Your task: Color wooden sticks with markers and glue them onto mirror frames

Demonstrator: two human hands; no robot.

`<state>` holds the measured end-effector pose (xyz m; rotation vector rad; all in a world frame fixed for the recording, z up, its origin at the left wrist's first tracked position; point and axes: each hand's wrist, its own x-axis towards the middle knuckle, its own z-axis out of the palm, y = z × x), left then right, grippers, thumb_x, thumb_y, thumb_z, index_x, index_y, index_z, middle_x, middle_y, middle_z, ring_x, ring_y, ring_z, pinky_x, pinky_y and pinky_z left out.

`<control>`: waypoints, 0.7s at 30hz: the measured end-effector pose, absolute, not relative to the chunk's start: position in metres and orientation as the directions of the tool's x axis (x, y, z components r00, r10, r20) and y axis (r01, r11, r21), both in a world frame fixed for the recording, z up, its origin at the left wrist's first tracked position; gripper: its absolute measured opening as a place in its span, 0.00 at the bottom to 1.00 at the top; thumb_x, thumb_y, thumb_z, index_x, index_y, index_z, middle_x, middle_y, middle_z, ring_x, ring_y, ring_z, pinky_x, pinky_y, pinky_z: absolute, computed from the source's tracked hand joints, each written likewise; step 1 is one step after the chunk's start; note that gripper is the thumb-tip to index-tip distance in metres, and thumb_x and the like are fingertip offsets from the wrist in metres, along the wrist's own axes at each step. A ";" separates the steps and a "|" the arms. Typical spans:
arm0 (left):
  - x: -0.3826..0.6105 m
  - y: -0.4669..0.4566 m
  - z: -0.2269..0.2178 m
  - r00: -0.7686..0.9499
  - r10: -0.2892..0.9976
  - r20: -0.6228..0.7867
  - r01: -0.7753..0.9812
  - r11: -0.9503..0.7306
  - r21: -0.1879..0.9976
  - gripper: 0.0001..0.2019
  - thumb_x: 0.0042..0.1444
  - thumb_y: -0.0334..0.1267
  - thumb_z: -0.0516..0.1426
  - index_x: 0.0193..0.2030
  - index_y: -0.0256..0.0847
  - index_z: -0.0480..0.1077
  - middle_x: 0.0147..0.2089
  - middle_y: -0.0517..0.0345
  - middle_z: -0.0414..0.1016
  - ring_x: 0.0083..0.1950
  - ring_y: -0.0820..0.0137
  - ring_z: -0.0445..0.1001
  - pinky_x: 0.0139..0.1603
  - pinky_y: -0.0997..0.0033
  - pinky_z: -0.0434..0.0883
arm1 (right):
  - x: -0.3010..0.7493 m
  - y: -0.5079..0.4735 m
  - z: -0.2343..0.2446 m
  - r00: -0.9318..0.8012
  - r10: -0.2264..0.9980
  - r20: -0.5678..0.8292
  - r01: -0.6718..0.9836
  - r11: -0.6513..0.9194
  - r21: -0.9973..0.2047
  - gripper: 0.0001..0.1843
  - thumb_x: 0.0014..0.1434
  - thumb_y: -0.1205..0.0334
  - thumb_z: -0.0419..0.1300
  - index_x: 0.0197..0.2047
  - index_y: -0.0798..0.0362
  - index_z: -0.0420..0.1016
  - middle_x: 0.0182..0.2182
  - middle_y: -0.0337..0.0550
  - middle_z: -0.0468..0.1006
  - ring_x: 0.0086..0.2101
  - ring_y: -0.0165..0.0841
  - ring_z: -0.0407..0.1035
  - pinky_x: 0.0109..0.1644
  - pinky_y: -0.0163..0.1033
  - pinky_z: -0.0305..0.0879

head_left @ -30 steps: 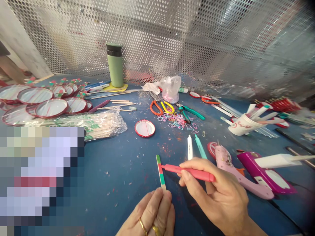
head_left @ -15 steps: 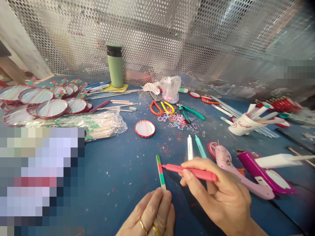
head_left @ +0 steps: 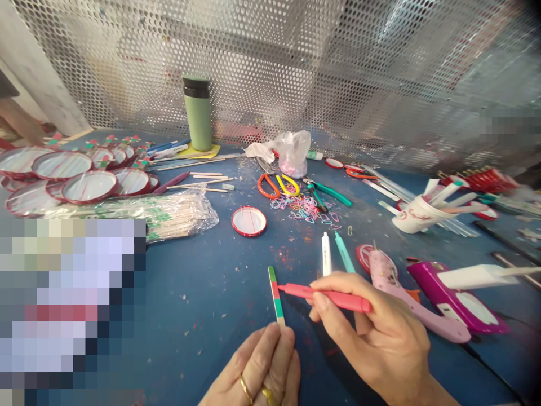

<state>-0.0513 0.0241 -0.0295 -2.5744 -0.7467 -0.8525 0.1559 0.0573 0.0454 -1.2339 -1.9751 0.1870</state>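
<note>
A thin wooden craft stick (head_left: 278,303) with green, red and teal bands lies on the blue table (head_left: 190,316). My left hand (head_left: 262,366), wearing rings, presses its near end down with closed fingers. In my right hand (head_left: 376,338) is a red marker pen (head_left: 333,296), gripped like a pencil, its tip at the edge of the red band. Just beyond that hand lie a white marker (head_left: 326,254) and a teal marker (head_left: 344,252). Farther back is a round red-rimmed disc (head_left: 249,221) with a pale face.
Pliers (head_left: 332,194) lie by a pile of colored clips (head_left: 306,208). At the right are a pink glue gun (head_left: 418,304), a magenta device (head_left: 459,299) and a paper cup (head_left: 418,215) of sticks. Bagged sticks (head_left: 186,214) and stacked discs (head_left: 88,187) are left; a green tumbler (head_left: 198,115) stands behind.
Hardly anything differs. The red marker's tip stays at the red band, and both hands hold nearly the same place.
</note>
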 end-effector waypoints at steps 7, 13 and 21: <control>-0.052 0.025 -0.029 0.692 0.363 0.624 0.555 -0.820 -0.139 0.16 0.66 0.30 0.55 0.59 0.32 0.70 0.67 0.50 0.68 0.74 0.60 0.53 0.75 0.64 0.53 | 0.154 0.056 0.047 -0.248 0.816 0.522 0.700 0.523 -0.486 0.06 0.63 0.68 0.59 0.42 0.50 0.74 0.26 0.34 0.82 0.23 0.27 0.77 0.30 0.29 0.73; -0.053 0.025 -0.029 0.691 0.362 0.625 0.559 -0.816 -0.145 0.16 0.67 0.28 0.52 0.59 0.32 0.71 0.67 0.50 0.68 0.74 0.60 0.54 0.74 0.63 0.55 | 0.156 0.056 0.046 -0.219 0.812 0.541 0.710 0.513 -0.482 0.04 0.64 0.68 0.59 0.41 0.50 0.73 0.27 0.34 0.81 0.24 0.27 0.77 0.32 0.30 0.74; -0.053 0.025 -0.031 0.704 0.354 0.615 0.557 -0.813 -0.170 0.16 0.66 0.30 0.54 0.60 0.32 0.70 0.68 0.50 0.66 0.74 0.59 0.53 0.74 0.63 0.56 | 0.154 0.056 0.047 -0.259 0.810 0.526 0.701 0.532 -0.475 0.07 0.63 0.69 0.60 0.43 0.49 0.74 0.25 0.32 0.81 0.23 0.26 0.76 0.32 0.29 0.74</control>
